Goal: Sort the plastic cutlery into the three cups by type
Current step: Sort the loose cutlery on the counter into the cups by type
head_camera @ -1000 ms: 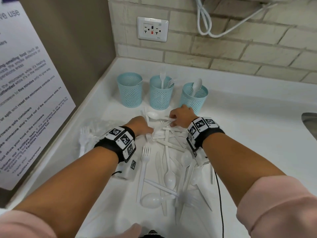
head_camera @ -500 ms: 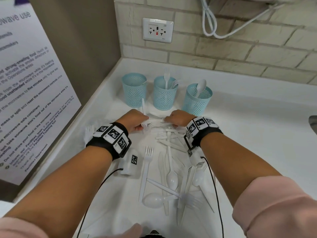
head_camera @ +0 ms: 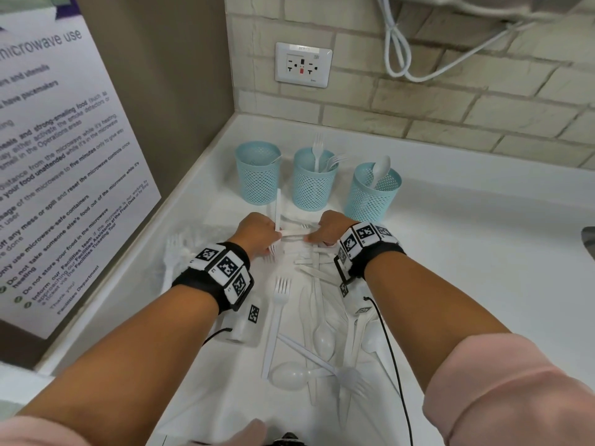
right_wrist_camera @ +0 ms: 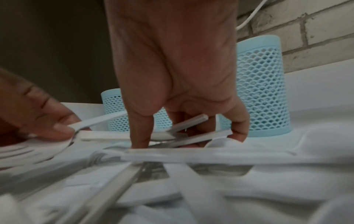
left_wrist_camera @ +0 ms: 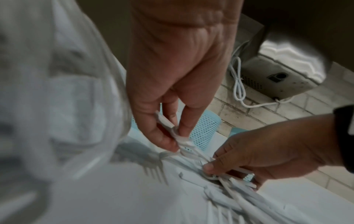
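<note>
- The white counter holds a big pile of cutlery: forks, spoons and knives all mixed up, lying in front of three blue cups.
- A second ago the two hands were lower in the pile, picking through it. Now they are up at the far end of the pile, close to the cups, and each one has pieces pinched in it. I think a drop into a cup comes next.
- The left hand has its thumb and fingers closed on a small bunch of forks. One white handle sticks straight up out of this hand, and fork prongs poke out below it.
- The right hand has its fingers curled down around a few white handles lying on the pile. I cannot tell what kind they are, because the ends are hidden.
- The two hands are very near each other, and some handles reach across from one to the other.
- The left cup looks almost empty. Only a thin white tip shows at its rim, and I cannot tell what it is.
- The middle cup has forks standing in it, prongs up.
- The right cup has a spoon in it, bowl up.
- Lots of pieces are left on the counter, so the sorting has a long way to go.
</note>
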Demonstrator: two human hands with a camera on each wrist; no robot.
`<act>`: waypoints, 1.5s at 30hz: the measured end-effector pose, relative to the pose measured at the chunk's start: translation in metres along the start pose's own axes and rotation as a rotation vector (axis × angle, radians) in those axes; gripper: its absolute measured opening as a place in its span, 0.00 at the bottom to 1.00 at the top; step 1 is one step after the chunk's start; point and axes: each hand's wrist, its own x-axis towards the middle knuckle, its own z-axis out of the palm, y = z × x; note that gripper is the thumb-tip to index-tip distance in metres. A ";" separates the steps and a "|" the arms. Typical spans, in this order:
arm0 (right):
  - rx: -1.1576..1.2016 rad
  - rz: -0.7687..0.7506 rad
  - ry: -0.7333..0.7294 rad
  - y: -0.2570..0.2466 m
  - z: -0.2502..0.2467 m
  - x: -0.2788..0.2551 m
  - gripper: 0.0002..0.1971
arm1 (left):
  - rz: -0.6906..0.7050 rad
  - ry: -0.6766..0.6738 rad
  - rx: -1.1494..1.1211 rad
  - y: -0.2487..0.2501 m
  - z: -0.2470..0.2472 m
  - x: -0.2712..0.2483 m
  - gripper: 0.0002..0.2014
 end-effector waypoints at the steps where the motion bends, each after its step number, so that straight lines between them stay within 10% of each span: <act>1: -0.016 -0.003 0.005 -0.002 0.001 -0.001 0.23 | 0.031 0.029 0.065 0.002 -0.001 -0.002 0.14; 7: -0.122 -0.048 0.007 -0.008 0.005 -0.006 0.25 | 0.122 0.124 0.148 0.008 -0.014 -0.006 0.11; 17: -0.044 -0.015 -0.001 -0.001 0.004 -0.010 0.15 | 0.233 0.238 -0.369 0.014 -0.048 -0.017 0.08; 24: 0.029 -0.013 0.007 -0.002 0.001 -0.011 0.17 | 0.209 0.081 -0.600 0.033 -0.063 -0.029 0.08; 45: 1.209 -0.218 0.082 0.003 -0.044 -0.035 0.12 | 0.144 -0.031 -0.545 0.027 -0.055 -0.021 0.16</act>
